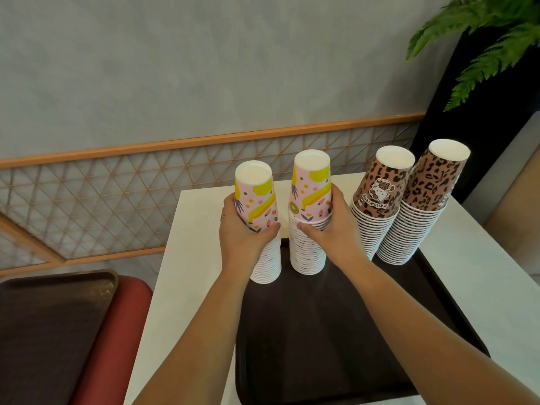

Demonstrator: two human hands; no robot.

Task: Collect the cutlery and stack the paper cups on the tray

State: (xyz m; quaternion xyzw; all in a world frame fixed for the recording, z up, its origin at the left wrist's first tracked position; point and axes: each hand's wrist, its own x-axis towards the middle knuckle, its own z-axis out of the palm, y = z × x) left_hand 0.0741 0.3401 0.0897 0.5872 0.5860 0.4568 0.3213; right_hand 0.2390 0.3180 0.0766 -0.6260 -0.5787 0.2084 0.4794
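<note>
left grip: your left hand (244, 229) is wrapping the upper part of the left fruit-print stack (264, 226).
right grip: your right hand (330, 226) is clasping the right fruit-print stack (309, 217).
stacks: both are standing upright at the tray's (321, 331) far-left corner, just beside each other.
axis: both stacks are running vertically, so any merging lift looks to be going straight up.

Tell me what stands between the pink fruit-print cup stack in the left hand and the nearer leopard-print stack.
In the head view, the second fruit-print stack, gripped by the right hand, stands on the tray between them.
</note>
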